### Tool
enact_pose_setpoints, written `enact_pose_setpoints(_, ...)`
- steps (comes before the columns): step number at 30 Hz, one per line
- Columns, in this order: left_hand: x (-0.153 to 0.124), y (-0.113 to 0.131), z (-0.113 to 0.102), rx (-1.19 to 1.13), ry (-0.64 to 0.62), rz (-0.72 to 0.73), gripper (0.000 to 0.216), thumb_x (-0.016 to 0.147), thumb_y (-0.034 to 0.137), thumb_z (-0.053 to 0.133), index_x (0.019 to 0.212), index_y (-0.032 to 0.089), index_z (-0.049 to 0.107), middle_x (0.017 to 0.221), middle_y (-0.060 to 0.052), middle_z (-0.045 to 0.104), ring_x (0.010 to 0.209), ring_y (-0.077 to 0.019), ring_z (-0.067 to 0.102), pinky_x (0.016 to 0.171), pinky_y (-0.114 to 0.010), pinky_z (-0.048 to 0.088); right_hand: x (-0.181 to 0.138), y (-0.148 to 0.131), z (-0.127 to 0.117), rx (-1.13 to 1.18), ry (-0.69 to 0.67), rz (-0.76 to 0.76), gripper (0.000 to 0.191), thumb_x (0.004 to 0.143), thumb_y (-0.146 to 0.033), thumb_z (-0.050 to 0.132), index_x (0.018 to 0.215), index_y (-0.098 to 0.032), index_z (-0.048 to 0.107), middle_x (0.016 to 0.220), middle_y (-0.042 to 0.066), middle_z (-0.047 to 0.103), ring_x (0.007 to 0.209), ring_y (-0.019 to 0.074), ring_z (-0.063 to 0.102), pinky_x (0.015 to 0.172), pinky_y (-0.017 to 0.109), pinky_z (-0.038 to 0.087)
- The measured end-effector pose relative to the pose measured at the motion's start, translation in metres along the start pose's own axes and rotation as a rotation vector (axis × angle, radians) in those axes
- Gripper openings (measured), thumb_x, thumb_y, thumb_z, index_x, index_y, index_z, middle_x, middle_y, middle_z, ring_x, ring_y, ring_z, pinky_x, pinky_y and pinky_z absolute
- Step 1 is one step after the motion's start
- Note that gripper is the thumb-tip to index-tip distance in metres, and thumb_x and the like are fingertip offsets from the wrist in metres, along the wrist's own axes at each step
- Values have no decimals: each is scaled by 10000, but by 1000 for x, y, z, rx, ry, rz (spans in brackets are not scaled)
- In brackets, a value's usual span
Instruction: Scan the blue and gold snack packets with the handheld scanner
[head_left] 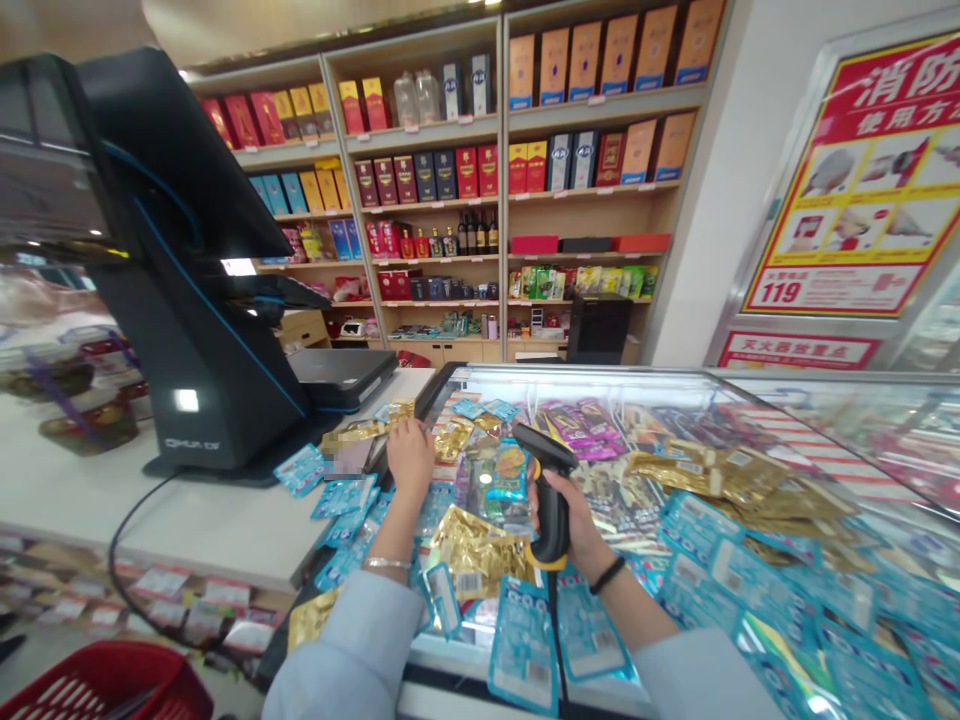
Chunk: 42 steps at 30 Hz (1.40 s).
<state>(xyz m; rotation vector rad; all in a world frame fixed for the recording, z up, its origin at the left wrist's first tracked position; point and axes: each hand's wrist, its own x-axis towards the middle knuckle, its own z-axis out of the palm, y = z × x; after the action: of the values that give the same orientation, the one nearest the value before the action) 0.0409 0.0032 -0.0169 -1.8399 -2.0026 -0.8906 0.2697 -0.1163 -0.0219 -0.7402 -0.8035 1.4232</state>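
Observation:
My right hand is closed around the grip of a black barcode scanner, whose head points left over a clear packet with a blue and orange label. My left hand reaches forward, its fingers curled down on the gold and blue packets at the near left edge of the glass counter. Whether it grips one is hidden. Gold foil packets lie between my forearms.
A black checkout terminal stands on the white counter at left. Several blue sachets and gold ones cover the glass case. Shelves of boxed goods fill the back wall. A red basket sits low left.

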Motion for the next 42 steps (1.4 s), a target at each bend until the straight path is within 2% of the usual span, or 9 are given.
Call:
enact_pose_setpoints(5,-6,3,16,88,-225,-34,490,809,489,630,1103,97,627,1262,-221,577,1220,-375,475,959,-425,400,-2,-2,3,-1,2,-12,387,652,-529,757,650,-181,588,489,-15,593,347,112,530,333,208,422)
enact_pose_setpoints(8,-3,3,17,3,-309,-81,499,746,420,715,1128,122,593,1170,-184,641,1178,-357,531,954,-411,409,-2,-3,3,-25,7,-29,384,673,-538,744,700,-187,590,503,-20,599,352,119,537,329,215,423)
enact_pose_setpoints(10,1,1,15,-151,-337,-91,452,763,309,688,1167,150,562,1062,-135,687,1082,-304,605,908,-368,435,-2,-2,2,-80,10,-59,389,682,-542,743,753,-189,594,510,-23,607,352,124,542,335,219,430)
enact_pose_setpoints(14,9,-5,18,-552,-229,-55,329,802,191,566,1130,212,580,993,-55,709,929,-210,664,829,-298,479,2,2,-2,-261,-20,-120,429,692,-573,737,778,-179,591,494,-15,605,346,135,548,345,229,438)
enact_pose_setpoints(18,12,-6,24,-833,-68,-39,431,828,243,524,1255,191,537,1031,-64,708,898,-198,679,827,-313,521,4,2,-4,-313,-30,-138,438,705,-592,719,782,-187,569,486,-23,594,336,134,540,341,231,432)
enact_pose_setpoints(24,14,-4,20,-787,89,-24,430,834,259,532,1253,179,579,1121,-97,701,1009,-220,666,909,-345,512,3,0,-5,-323,-40,-128,422,724,-589,698,742,-196,545,494,-23,589,342,132,543,339,231,429)
enact_pose_setpoints(32,17,-4,19,-776,105,-13,420,830,269,535,1236,188,599,1142,-94,692,1027,-227,652,945,-361,496,3,-1,-5,-315,-63,-130,395,725,-564,692,786,-202,545,493,-31,589,350,135,541,345,235,425)
enact_pose_setpoints(36,19,-6,20,-722,98,-55,441,823,305,556,1248,196,592,1051,-83,686,959,-239,654,906,-383,503,5,1,-7,-263,-57,-124,397,711,-556,692,818,-204,542,493,-39,593,357,134,540,348,233,425)
enact_pose_setpoints(42,24,-13,19,-668,105,-108,603,806,388,584,1356,167,472,1002,-83,645,782,-209,634,811,-384,510,8,3,-12,-175,-48,-104,428,666,-568,719,801,-202,543,496,-41,598,366,138,542,350,237,429)
